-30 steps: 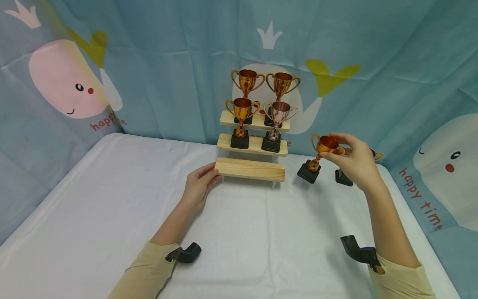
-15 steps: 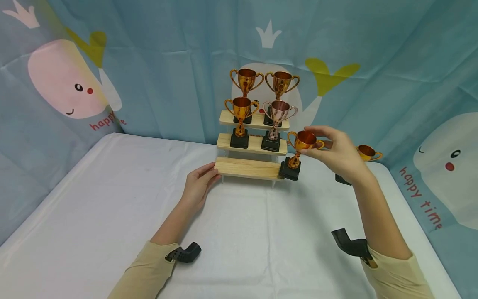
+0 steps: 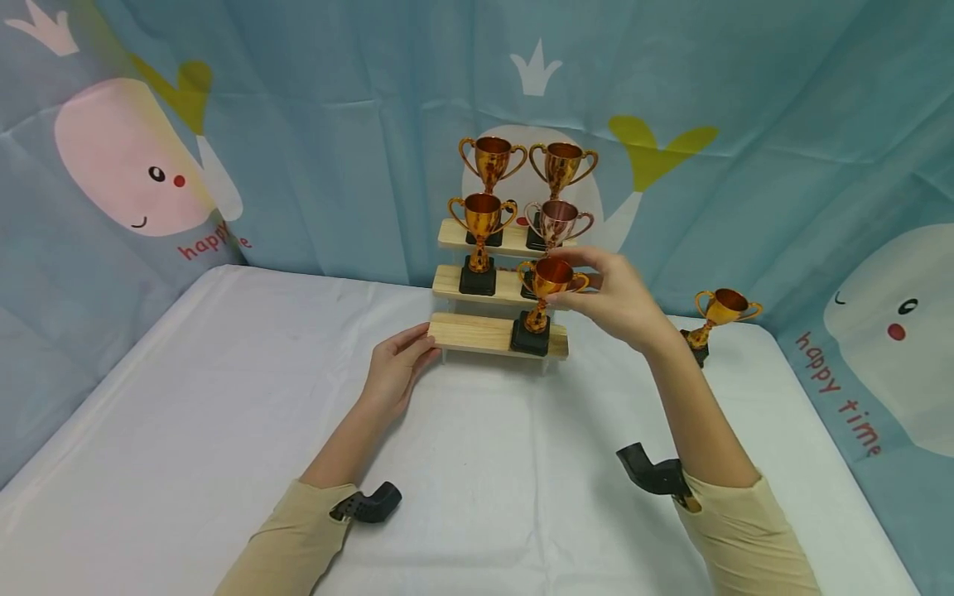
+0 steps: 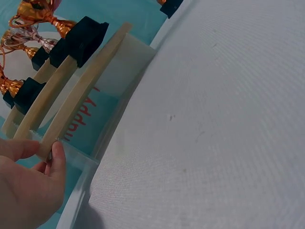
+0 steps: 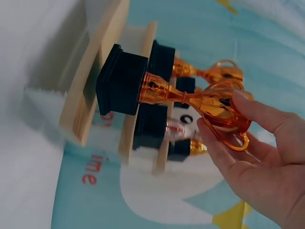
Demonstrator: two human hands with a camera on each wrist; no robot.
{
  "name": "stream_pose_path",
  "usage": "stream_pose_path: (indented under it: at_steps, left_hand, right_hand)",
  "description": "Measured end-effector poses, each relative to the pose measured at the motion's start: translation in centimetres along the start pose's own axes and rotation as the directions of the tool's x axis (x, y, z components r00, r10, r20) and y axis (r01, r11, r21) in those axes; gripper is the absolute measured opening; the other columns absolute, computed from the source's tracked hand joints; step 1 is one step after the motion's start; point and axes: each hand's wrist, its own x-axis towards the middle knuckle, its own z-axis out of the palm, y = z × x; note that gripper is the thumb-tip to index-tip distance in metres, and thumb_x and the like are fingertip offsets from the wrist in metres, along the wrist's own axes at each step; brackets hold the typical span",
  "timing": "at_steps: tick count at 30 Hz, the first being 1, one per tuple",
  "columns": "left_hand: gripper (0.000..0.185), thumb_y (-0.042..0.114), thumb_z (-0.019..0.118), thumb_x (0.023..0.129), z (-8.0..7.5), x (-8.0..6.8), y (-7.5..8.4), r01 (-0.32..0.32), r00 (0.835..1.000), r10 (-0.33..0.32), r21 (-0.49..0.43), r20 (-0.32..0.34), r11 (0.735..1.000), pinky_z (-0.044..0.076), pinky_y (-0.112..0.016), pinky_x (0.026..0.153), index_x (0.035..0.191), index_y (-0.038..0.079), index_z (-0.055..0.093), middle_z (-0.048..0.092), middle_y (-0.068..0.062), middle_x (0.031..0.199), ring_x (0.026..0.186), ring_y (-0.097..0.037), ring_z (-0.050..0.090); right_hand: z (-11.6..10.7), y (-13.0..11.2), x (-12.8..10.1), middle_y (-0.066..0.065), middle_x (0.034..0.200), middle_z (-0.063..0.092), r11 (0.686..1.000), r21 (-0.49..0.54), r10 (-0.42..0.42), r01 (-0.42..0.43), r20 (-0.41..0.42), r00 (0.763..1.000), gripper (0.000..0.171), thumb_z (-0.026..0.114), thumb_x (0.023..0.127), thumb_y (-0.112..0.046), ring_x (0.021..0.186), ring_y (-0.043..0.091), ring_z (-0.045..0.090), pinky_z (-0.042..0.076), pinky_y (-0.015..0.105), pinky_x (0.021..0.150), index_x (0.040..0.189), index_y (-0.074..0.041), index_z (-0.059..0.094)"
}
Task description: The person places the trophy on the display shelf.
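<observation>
My right hand (image 3: 619,300) pinches an orange-gold trophy (image 3: 553,276) by its cup, between thumb and fingers. The trophy leans a little, its black square base close over the right part of the lowest board. In the right wrist view the fingers wrap the cup (image 5: 221,112) near a handle. My left hand (image 3: 395,371) grips the left end of that lowest board (image 3: 469,333), part of a three-step wooden display stand. On the middle step stand a gold trophy (image 3: 481,217) and a rose-silver trophy (image 3: 557,222), the latter partly hidden by my right hand and the held trophy.
Two gold trophies (image 3: 492,159) stand side by side on the top step. Another gold trophy (image 3: 725,308) stands on the white-covered table (image 3: 462,480) at the right, its base partly behind my right forearm. A blue printed curtain (image 3: 320,165) hangs behind the stand.
My right hand has carried the trophy leftward, from the table's right side to over the lowest board. The trophy on the table shows more now. My left hand stays put.
</observation>
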Motion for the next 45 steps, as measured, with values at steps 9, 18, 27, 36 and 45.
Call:
stream_pose_path:
  at_steps: [9, 18, 27, 36, 45]
  left_hand:
    - [0.045, 0.001, 0.054, 0.109, -0.1, 0.0, 0.2, 0.016, 1.000, -0.016, -0.002, 0.000, 1.000, 0.059, -0.019, 0.102, 0.153, -0.007, 0.048, 0.049, -0.022, 0.150, 0.104, -0.007, 0.067]
    - [0.045, 0.003, 0.053, 0.110, -0.2, 0.0, 0.2, 0.031, 0.999, -0.031, 0.002, 0.011, 1.000, 0.059, -0.019, 0.101, 0.154, -0.007, 0.046, 0.048, -0.023, 0.154, 0.106, -0.008, 0.067]
    - [0.045, 0.003, 0.052, 0.111, -0.3, 0.0, 0.3, 0.030, 0.999, -0.030, -0.033, 0.025, 0.999, 0.059, -0.018, 0.100, 0.154, -0.008, 0.045, 0.047, -0.023, 0.155, 0.101, -0.004, 0.068]
    - [0.046, 0.003, 0.051, 0.111, -0.3, -0.1, 0.4, 0.051, 0.999, -0.049, -0.067, 0.022, 0.996, 0.059, -0.018, 0.101, 0.155, -0.008, 0.043, 0.045, -0.024, 0.157, 0.104, -0.005, 0.067]
    - [0.047, 0.002, 0.050, 0.111, -0.3, 0.0, 0.3, 0.055, 0.998, -0.053, -0.073, 0.027, 0.996, 0.058, -0.018, 0.102, 0.156, -0.008, 0.042, 0.043, -0.025, 0.158, 0.107, -0.007, 0.066]
  right_hand:
    - [2.4, -0.8, 2.0, 0.016, 0.146, 0.059, 0.999, 0.018, -0.047, 0.047, 0.009, 0.999, 0.059, 0.077, 0.095, -0.004, 0.137, 0.034, 0.052, 0.050, 0.052, 0.116, 0.151, -0.003, 0.055]
    - [4.1, -1.4, 3.2, 0.016, 0.142, 0.064, 0.994, 0.063, -0.092, 0.090, 0.027, 0.995, 0.057, 0.079, 0.092, -0.001, 0.132, 0.033, 0.056, 0.053, 0.050, 0.109, 0.146, -0.002, 0.060]
    - [5.3, -2.1, 4.0, 0.017, 0.145, 0.061, 0.996, 0.043, -0.084, 0.083, 0.041, 0.996, 0.057, 0.078, 0.095, -0.004, 0.130, 0.034, 0.059, 0.059, 0.047, 0.101, 0.148, -0.004, 0.058]
    - [6.0, -2.3, 4.6, 0.017, 0.145, 0.061, 0.994, 0.026, -0.106, 0.105, 0.044, 0.993, 0.056, 0.077, 0.095, -0.006, 0.136, 0.033, 0.055, 0.057, 0.049, 0.105, 0.148, -0.004, 0.059]
    - [6.2, -2.1, 4.7, 0.016, 0.148, 0.058, 0.992, 0.058, -0.112, 0.110, 0.028, 0.993, 0.060, 0.079, 0.095, -0.006, 0.138, 0.033, 0.051, 0.052, 0.048, 0.115, 0.150, -0.003, 0.055]
